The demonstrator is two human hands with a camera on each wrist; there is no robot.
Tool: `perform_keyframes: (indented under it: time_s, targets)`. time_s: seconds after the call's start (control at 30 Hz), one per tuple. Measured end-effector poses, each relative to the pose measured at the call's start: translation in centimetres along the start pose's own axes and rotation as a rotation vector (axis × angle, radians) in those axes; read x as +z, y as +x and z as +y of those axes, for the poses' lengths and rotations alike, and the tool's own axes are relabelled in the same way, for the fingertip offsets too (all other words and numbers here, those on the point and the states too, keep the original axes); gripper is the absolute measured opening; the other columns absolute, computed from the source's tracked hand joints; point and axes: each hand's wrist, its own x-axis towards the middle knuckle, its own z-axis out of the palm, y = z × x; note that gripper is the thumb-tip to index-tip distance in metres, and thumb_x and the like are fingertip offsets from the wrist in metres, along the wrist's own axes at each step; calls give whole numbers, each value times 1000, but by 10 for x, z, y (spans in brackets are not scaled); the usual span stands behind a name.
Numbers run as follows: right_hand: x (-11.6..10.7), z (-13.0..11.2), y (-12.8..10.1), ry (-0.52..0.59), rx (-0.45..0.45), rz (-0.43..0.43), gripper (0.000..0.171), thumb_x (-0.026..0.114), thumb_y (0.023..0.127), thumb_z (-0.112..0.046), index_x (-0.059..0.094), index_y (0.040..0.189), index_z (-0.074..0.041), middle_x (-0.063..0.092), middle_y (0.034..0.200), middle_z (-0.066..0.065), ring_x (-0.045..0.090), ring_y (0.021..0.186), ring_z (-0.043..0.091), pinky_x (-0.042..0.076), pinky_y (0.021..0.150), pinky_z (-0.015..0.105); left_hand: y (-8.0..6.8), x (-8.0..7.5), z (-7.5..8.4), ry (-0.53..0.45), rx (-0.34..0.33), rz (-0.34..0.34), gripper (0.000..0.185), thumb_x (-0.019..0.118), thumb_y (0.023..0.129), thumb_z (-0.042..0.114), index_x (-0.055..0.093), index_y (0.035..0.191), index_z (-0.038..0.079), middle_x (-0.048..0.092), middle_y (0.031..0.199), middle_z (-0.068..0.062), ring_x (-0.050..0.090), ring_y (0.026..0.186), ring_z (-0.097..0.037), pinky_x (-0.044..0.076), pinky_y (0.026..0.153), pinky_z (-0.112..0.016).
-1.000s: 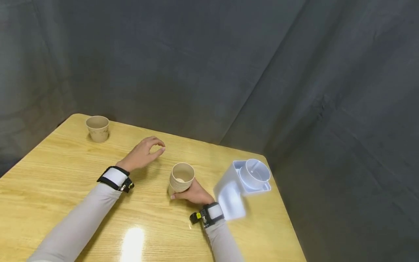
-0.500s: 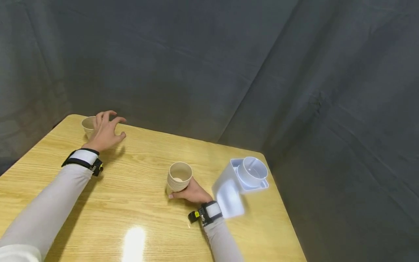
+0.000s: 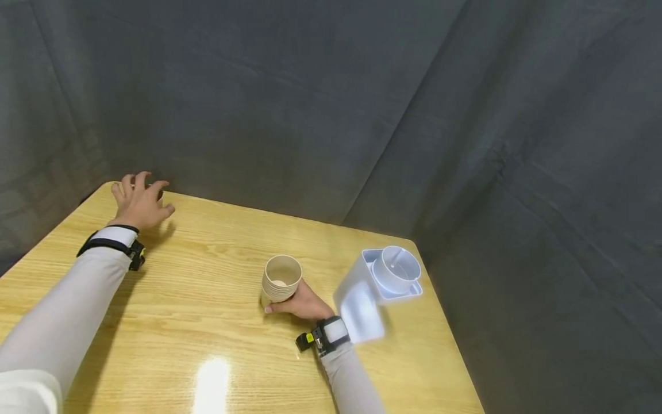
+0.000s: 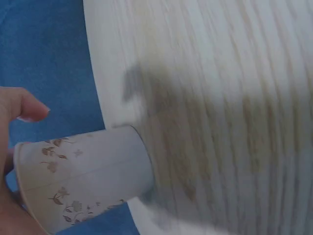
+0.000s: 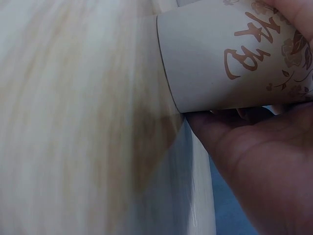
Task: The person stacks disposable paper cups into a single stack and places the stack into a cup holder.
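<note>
At the far left corner of the table, my left hand (image 3: 138, 206) reaches over a single paper cup with its fingers spread and loosely bent. The hand mostly hides that cup in the head view. In the left wrist view the paper cup (image 4: 88, 176), printed with brown flowers, stands on the wood, the hand right at its rim and a fingertip held apart from it. Near the middle of the table, my right hand (image 3: 308, 303) grips a stack of nested beige paper cups (image 3: 281, 279), its thumb in front. Brown lettering shows on the stack's lowest cup (image 5: 210, 58).
Right of the stack stands a white plastic holder (image 3: 360, 307) with a round translucent tub (image 3: 397, 270) set in its top. The wooden table (image 3: 217, 322) ends at a dark curtain (image 3: 248, 115) along the back and right.
My left hand has moved left and away from near the stack to the lone cup, its fingers spreading. My right hand keeps its grip on the stacked cups in place.
</note>
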Motion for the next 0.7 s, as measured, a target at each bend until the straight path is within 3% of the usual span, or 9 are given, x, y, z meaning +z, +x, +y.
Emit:
perform_keyframes:
  time_s: [0.1, 0.2, 0.33, 0.7]
  targets:
    - [1, 0, 0, -2, -2, -6, 87, 87, 75, -1, 41, 145, -21, 57, 135, 4, 56, 125, 13, 39, 112, 34, 0, 0, -7, 24, -20, -28, 55, 62, 91, 23, 47, 137, -4, 15, 152, -40, 3, 138, -63, -2, 105, -76]
    - [0, 0, 0, 0, 4, -6, 86, 87, 75, 0, 42, 145, -20, 57, 135, 4, 56, 124, 12, 38, 113, 35, 1, 2, -9, 56, -20, -42, 49, 61, 92, 21, 50, 133, -2, 26, 145, -40, 16, 133, -65, 15, 102, -77]
    - [0, 0, 0, 3, 8, -8, 87, 87, 75, 1, 41, 146, -21, 57, 135, 3, 56, 125, 12, 38, 113, 34, -2, 4, -8, 121, -24, -55, 40, 60, 93, 19, 51, 127, 0, 35, 134, -38, 29, 123, -65, 34, 89, -76]
    - [5, 2, 4, 4, -7, -11, 87, 87, 76, -1, 40, 146, -19, 57, 135, 3, 56, 126, 14, 38, 113, 35, -2, -3, -15, 190, -66, -81, 41, 63, 95, 23, 50, 127, 0, 36, 130, -37, 32, 119, -67, 40, 83, -76]
